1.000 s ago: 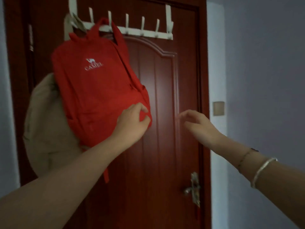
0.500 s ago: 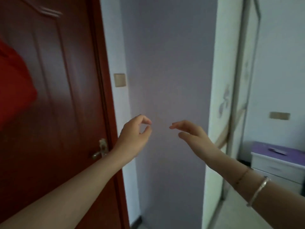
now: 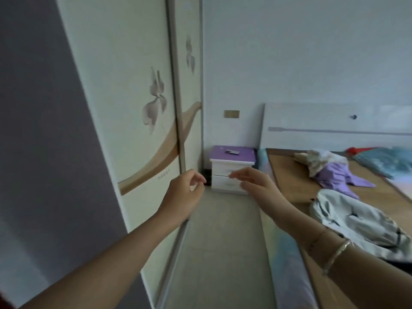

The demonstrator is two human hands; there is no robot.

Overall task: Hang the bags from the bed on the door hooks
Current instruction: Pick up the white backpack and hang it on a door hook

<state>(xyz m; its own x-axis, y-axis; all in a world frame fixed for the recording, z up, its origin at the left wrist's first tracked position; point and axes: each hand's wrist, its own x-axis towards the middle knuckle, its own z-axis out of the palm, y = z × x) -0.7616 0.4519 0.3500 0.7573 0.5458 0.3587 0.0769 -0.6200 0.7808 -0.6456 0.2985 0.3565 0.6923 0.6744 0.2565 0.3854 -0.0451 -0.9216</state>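
Observation:
A pale grey bag with dark markings (image 3: 356, 221) lies on the near part of the bed (image 3: 287, 175), at the right. Farther back on the bed lie a purple item (image 3: 336, 176) and a cream-coloured one (image 3: 316, 160); whether they are bags I cannot tell. My left hand (image 3: 182, 195) is held out over the floor with loosely curled fingers and holds nothing. My right hand (image 3: 256, 186) is stretched forward with relaxed fingers, empty, to the left of the grey bag and apart from it. The door and its hooks are out of view.
A wardrobe with sliding doors (image 3: 133, 108) runs along the left. A narrow tiled aisle (image 3: 223, 241) lies between it and the bed. A white nightstand with a purple top (image 3: 231, 161) stands at the aisle's far end. Blue bedding (image 3: 388, 161) lies at the bed's far right.
The view has swung right from the door to the bed. My left hand let go of the red backpack hanging on the door hooks. Both hands are now empty.

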